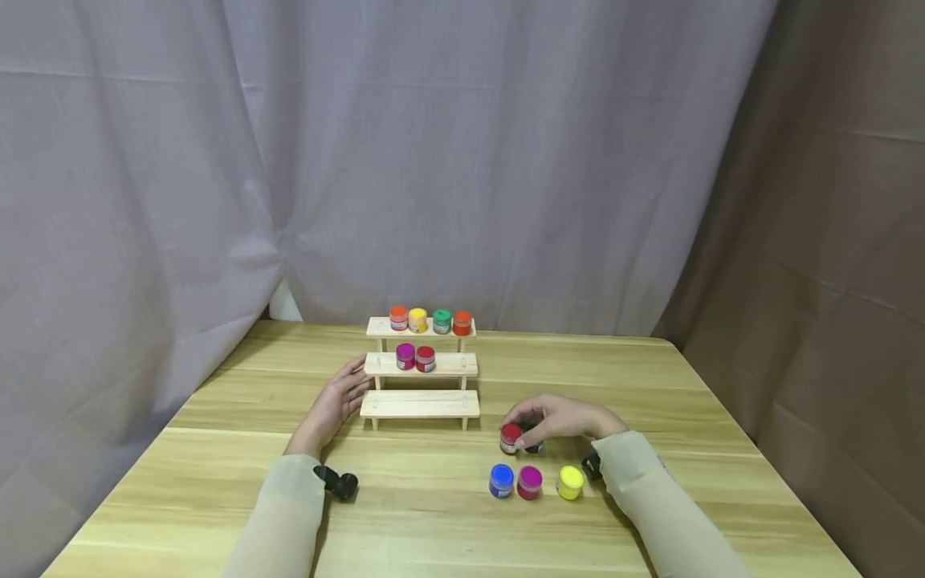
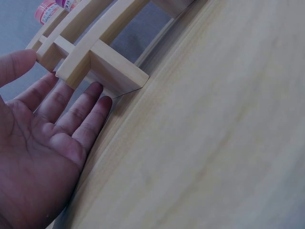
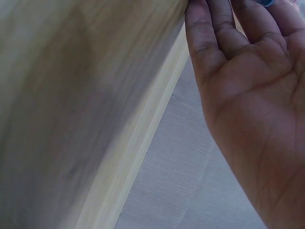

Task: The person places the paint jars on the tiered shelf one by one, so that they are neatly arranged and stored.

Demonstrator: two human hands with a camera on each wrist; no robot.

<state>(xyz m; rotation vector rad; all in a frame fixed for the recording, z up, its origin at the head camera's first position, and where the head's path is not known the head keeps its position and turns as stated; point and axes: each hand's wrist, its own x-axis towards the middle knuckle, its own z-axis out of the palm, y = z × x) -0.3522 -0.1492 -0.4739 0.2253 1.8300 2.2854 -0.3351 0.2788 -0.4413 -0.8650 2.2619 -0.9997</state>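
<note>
A three-step wooden stand (image 1: 421,405) is at the middle of the table. My left hand (image 1: 340,408) lies at its left end with fingers extended; in the left wrist view the fingertips (image 2: 97,88) are right at the end of the planks and a leg. To the right of the stand, my right hand (image 1: 564,417) pinches a small red paint jar (image 1: 510,438) between thumb and fingers. A dark paint jar (image 1: 535,444) is partly hidden under that hand. In the right wrist view the jars are mostly out of frame above the fingers (image 3: 205,43).
Blue (image 1: 502,481), magenta (image 1: 530,482) and yellow (image 1: 570,482) jars stand in front of the right hand. The top step (image 1: 376,327) bears several jars; on the middle step are a magenta (image 1: 405,356) and a red one (image 1: 425,359). A grey curtain (image 1: 462,160) hangs behind the table.
</note>
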